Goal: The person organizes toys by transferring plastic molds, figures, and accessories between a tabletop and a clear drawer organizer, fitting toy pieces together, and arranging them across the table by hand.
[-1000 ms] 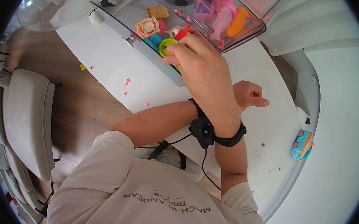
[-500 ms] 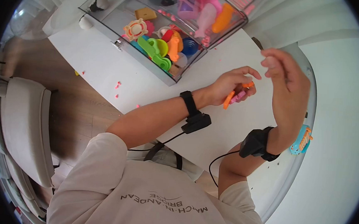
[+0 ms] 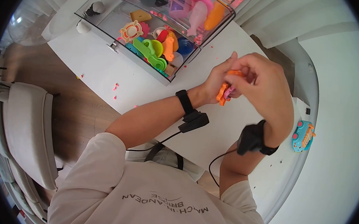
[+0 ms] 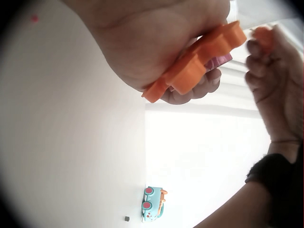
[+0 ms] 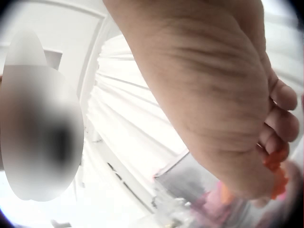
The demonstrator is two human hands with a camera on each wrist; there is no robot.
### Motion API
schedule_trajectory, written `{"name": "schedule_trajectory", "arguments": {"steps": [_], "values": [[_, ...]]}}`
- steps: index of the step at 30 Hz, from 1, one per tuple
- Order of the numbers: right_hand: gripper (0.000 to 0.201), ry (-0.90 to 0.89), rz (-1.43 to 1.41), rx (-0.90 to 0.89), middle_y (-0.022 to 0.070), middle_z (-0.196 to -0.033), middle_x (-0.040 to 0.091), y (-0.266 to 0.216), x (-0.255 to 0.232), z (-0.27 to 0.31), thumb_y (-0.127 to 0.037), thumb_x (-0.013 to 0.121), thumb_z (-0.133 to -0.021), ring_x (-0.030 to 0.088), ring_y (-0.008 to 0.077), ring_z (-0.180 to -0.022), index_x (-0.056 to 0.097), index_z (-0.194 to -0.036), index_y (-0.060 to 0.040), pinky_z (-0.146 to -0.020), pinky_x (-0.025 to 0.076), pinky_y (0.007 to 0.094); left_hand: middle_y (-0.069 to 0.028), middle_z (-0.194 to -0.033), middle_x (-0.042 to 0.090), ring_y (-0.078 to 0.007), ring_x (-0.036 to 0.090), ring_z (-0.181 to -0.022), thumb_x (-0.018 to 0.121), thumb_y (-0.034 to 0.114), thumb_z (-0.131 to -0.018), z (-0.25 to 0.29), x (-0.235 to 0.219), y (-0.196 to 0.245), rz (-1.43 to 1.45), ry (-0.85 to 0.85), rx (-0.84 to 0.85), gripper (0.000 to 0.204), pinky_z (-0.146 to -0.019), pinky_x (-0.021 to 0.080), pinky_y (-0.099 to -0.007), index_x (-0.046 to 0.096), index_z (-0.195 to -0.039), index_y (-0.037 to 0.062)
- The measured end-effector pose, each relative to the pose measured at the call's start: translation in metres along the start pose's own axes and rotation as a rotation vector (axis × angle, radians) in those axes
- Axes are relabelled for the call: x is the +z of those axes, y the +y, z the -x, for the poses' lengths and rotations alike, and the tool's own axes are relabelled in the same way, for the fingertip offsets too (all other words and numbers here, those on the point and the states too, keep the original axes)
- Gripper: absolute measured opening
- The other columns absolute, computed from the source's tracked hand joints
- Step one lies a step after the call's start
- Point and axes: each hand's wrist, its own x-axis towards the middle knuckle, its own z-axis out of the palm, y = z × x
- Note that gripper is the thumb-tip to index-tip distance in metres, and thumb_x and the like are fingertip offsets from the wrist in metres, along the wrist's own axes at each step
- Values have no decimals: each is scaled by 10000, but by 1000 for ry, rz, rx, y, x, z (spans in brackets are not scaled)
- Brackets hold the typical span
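In the head view the left hand (image 3: 214, 84) holds an orange wavy-edged shape (image 3: 221, 94) and a pink piece (image 3: 229, 92) against its palm. The left wrist view shows that orange shape (image 4: 187, 76) across the left palm (image 4: 142, 42), the pink piece (image 4: 219, 61) behind it. Close by, the right hand (image 3: 268, 87) pinches a second orange piece (image 3: 235, 73) between thumb and fingers, over the left fingers. That piece (image 5: 279, 178) also shows at the right hand's (image 5: 209, 90) fingertips in the right wrist view, partly hidden.
A clear case with an open drawer (image 3: 139, 63) of colourful moulds stands at the table's back left. Pink crumbs (image 3: 116, 86) dot the white table (image 3: 179, 108). At the right edge sits a turquoise toy car (image 3: 302, 136). Chairs (image 3: 28, 130) stand left.
From the drawer, the right hand has swung right and then in to the left hand, where it now pinches an orange piece. The left hand has turned, its orange and pink pieces more visible.
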Motion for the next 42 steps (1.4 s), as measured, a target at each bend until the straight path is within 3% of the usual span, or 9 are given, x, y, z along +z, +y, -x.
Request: {"name": "schedule_trajectory", "arguments": {"steps": [3, 10, 12, 16, 20, 35, 38, 40, 42], "values": [[188, 113, -120, -324, 80, -851, 653, -30, 25, -6, -61, 791, -793, 656, 167, -692, 692, -950, -29, -613, 490, 305, -25, -977, 643, -126, 597, -714, 435, 551, -1070, 2, 2, -18, -412, 293, 310, 479, -673, 518, -258, 541, -1232, 113], [186, 302, 180, -508, 60, -901, 633, -47, 73, -21, -159, 805, -806, 660, 260, -783, 670, -915, -94, -622, 513, 394, -18, -843, 585, -136, 578, -728, 526, 581, -1035, -8, -23, -1, -35, -171, -60, 528, -645, 475, -302, 583, -1217, 88], [178, 268, 80, -360, 55, -923, 664, -47, 47, -10, -111, 759, -861, 624, 188, -685, 683, -1005, -38, -638, 508, 335, -53, -933, 665, -191, 650, -782, 529, 527, -1025, 6, 11, 9, -145, 316, 75, 447, -884, 534, -319, 618, -1134, 102], [239, 232, 243, -1, 55, -892, 656, -34, 22, 4, -237, 789, -808, 668, 248, -776, 656, -954, -102, -599, 491, 384, -67, -897, 658, -217, 660, -779, 527, 634, -990, -6, -29, 3, 450, -33, -110, 560, -706, 554, -361, 643, -1036, 88], [310, 33, 423, -23, 97, -850, 652, -5, 36, 1, -247, 819, -740, 666, 299, -771, 645, -933, -78, -595, 496, 389, -67, -926, 663, -231, 671, -830, 535, 650, -985, -3, -5, 9, 364, 303, -68, 562, -729, 549, -363, 635, -1030, 99], [86, 6, 385, -101, 142, -879, 715, -3, 26, -14, -46, 630, -838, 680, 339, -800, 652, -921, -49, -709, 538, 439, -42, -1042, 653, -168, 654, -1037, 492, 626, -1031, -12, -37, 3, 579, -147, 36, 514, -884, 544, -320, 624, -1106, 134], [125, 56, 185, -80, 112, -889, 722, -14, 17, -6, -37, 669, -828, 679, 317, -790, 678, -944, -82, -709, 534, 413, -37, -1086, 640, -146, 646, -1070, 529, 447, -1074, -5, -27, 4, 464, -3, 13, 324, -883, 561, -284, 604, -1169, 146], [199, 234, -76, -371, 74, -875, 717, -25, 18, -3, -23, 699, -814, 678, 277, -776, 695, -998, -100, -674, 539, 360, -24, -1134, 628, -162, 637, -1097, 552, 299, -1078, 2, -21, -5, -615, 202, 399, 220, -959, 549, -323, 575, -1234, 146], [184, 352, -131, -492, 71, -906, 719, -47, 33, -7, 21, 722, -797, 690, 246, -802, 698, -960, -62, -698, 543, 326, -24, -1132, 630, -163, 637, -1093, 566, 273, -1065, -2, -21, -6, -503, 214, 397, 209, -960, 545, -324, 580, -1226, 140]]}}
